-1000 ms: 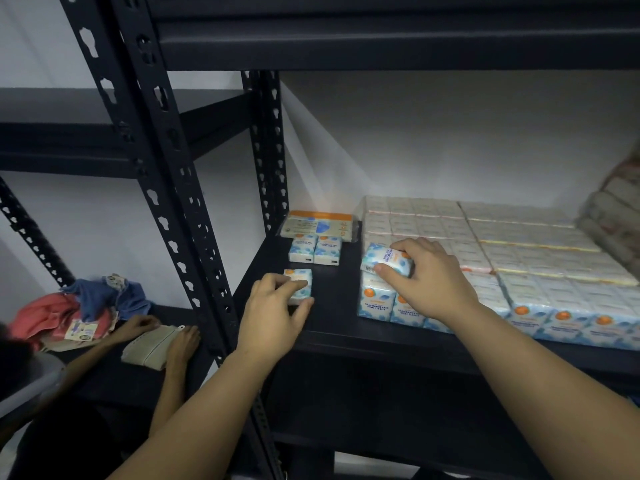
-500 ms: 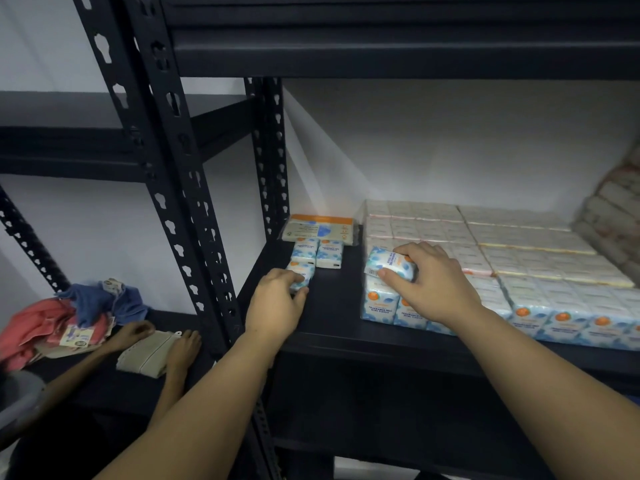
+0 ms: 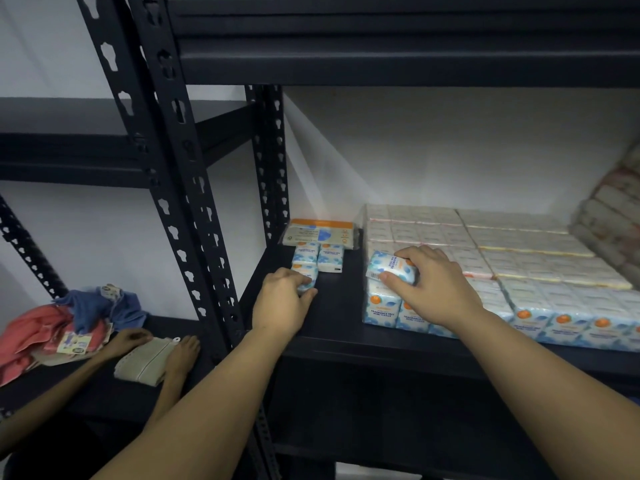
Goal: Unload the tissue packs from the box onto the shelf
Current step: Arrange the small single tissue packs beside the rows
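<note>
Left hand (image 3: 281,301) grips a mini tissue pack (image 3: 306,276) at frame center, on the black shelf (image 3: 341,315). Right hand (image 3: 433,284) pinches another tissue pack (image 3: 390,269) atop wrapped tissue bundle (image 3: 384,308), center-right.

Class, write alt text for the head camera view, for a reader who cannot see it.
A person's left hand grips a small tissue pack on a dark metal shelf, while the right hand holds another pack on top of wrapped bundles of tissue packs. On the next shelf to the left, another person's hands press a folded beige cloth.
</note>
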`<state>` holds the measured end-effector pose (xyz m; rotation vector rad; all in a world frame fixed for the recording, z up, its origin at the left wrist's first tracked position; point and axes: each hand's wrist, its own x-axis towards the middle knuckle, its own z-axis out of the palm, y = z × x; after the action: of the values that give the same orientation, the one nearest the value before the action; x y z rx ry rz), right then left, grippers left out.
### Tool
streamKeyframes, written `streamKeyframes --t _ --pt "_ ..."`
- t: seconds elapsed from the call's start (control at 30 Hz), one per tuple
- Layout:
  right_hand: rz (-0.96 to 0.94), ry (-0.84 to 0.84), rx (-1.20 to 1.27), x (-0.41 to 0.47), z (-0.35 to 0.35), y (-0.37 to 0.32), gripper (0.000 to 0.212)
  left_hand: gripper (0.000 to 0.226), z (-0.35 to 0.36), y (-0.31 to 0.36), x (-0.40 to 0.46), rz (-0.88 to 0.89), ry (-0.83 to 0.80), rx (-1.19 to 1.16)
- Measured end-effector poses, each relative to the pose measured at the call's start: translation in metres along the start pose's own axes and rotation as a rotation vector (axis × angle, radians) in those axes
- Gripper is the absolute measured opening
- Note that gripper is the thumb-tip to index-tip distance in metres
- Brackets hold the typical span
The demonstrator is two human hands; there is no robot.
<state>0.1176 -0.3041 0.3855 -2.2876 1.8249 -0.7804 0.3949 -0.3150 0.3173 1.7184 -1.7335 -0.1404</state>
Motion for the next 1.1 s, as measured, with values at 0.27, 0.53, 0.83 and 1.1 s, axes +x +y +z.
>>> streamKeyframes --t 0.27,0.53,0.83,1.1 --pt "0.002 -0.006 -0.001 0.001 0.0 0.0 0.066 0.034 0.001 -0.001 0.0 -0.019 0.012 0.007" --pt "-0.009 -0.006 -0.005 0.002 0.003 0.003 0.059 0.033 0.002 -0.001 -0.002 -0.027 0.029 0.0" --pt "-0.021 -0.015 0.025 0.004 0.002 0.007 0.055 0.04 -0.003 0.003 0.0 -0.028 0.005 -0.031" --pt "-0.154 -0.101 0.11 0.009 -0.015 -0.003 0.058 0.027 -0.041 0.041 -0.007 0.002 -0.008 -0.484"
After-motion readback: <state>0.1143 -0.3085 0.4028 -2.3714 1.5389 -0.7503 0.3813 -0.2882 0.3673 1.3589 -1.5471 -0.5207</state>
